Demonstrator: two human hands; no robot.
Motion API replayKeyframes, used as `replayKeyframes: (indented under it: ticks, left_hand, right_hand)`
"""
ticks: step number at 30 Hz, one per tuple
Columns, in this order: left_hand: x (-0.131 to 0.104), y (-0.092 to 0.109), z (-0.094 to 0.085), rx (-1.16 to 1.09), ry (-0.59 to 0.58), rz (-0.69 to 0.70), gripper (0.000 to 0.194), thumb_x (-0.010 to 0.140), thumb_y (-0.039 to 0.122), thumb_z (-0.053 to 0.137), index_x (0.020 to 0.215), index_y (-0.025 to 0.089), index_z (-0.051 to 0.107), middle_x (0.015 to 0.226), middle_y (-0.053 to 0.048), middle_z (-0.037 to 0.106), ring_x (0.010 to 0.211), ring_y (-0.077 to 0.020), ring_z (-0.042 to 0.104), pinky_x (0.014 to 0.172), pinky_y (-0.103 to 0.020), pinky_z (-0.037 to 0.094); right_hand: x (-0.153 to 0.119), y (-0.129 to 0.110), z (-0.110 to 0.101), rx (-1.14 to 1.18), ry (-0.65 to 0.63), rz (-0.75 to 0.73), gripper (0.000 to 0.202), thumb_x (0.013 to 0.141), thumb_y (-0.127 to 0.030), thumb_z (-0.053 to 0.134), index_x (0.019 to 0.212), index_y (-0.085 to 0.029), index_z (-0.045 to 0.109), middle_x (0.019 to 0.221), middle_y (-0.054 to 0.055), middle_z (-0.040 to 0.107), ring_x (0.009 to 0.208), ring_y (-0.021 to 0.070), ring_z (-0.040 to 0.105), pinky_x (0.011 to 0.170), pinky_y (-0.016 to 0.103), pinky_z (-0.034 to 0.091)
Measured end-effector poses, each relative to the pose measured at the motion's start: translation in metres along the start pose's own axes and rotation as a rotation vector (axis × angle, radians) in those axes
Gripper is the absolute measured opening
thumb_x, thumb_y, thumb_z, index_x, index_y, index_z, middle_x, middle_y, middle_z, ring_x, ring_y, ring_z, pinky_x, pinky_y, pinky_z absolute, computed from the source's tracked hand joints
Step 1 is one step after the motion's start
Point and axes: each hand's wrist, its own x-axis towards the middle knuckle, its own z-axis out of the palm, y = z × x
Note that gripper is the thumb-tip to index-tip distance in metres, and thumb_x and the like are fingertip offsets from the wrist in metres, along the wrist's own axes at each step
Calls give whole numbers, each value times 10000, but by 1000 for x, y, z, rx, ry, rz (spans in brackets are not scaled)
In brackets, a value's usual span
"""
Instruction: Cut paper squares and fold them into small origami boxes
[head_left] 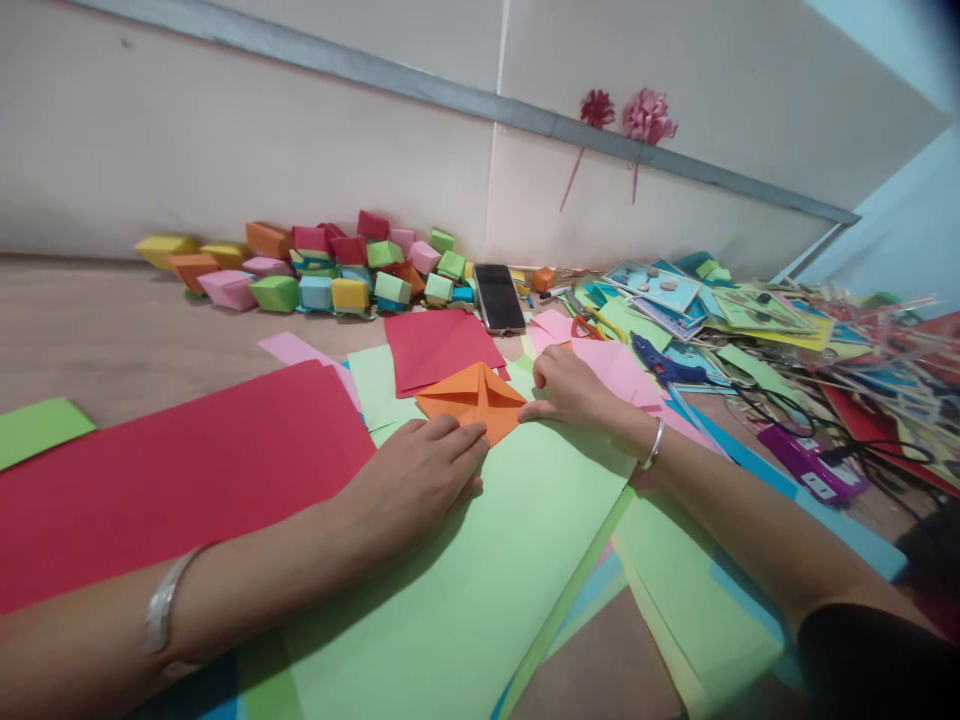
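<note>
had orange paper [500,402] near the centre, folded to a pointed form, on a green sheet [442,600] stretching toward six o'clock. laid the left hand [420,465] on it from seven o'clock, fingers straight and side by side, tips resting on its near part, nothing clasped. set the right hand [574,388] at three o'clock, thumb by the paper's corner, fingers curled; could not tell a pinch from a mere touch there. wore a bangle [654,443] on each wrist.

saw, clockwise round the orange paper: a red sheet [225,450] at nine, partly under the left forearm; piled coloured boxes [349,295] at ten, against the wall [375,130]; red papers [442,345] just beside it at eleven; a phone [500,298] between twelve and one; two flowers [649,116] at one, up on the wall; cards [667,290] at two, heaped; a glue gun [664,360] at three, with a purple power strip [806,465] farther out.
</note>
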Motion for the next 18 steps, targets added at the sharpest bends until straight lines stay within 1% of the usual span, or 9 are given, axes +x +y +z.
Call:
replayKeyframes:
  ticks: [4,8,10,12,15,18]
  left_hand:
    - [6,-2,-1,-47,-39,-29,252,959,308,505,1107,176,661,1045,-87,673,907,-263,565,742,-387,426]
    - [17,-2,0,-48,-48,-82,411,958,409,495,1331,246,557,1048,-76,634,897,-265,536,752,-395,405]
    - [19,-1,-1,-25,-63,-83,442,956,427,494,1367,268,535,1061,-79,622,902,-270,535,742,-393,398]
    - [19,0,-3,-15,-92,-75,411,956,426,494,1326,265,575,1052,-78,625,908,-274,542,728,-387,394]
    - [14,0,-7,-2,-135,-46,346,953,383,508,1233,228,637,1044,-78,651,921,-280,566,708,-377,400]
    - [7,-3,-8,14,-122,20,306,953,337,503,1168,192,665,1118,-90,674,923,-277,593,700,-376,420]
  right_hand:
    - [2,2,-3,59,-45,-8,419,707,-476,826,803,-170,556,898,44,524,839,189,472,664,257,313]
    - [2,-1,-4,87,-60,-15,387,722,-442,826,782,-161,566,866,32,513,811,173,462,656,249,302]
    - [2,-2,-3,101,-71,-20,366,738,-426,818,768,-158,570,859,31,511,807,169,461,653,246,300]
    - [3,-1,-2,111,-75,-22,358,741,-424,815,761,-157,577,862,34,512,816,171,462,657,244,305]
    - [4,2,2,119,-72,-24,363,729,-434,823,757,-157,589,866,38,516,830,176,464,663,244,312]
    - [5,5,5,125,-63,-29,365,732,-443,819,744,-157,592,858,37,524,827,174,471,651,243,304]
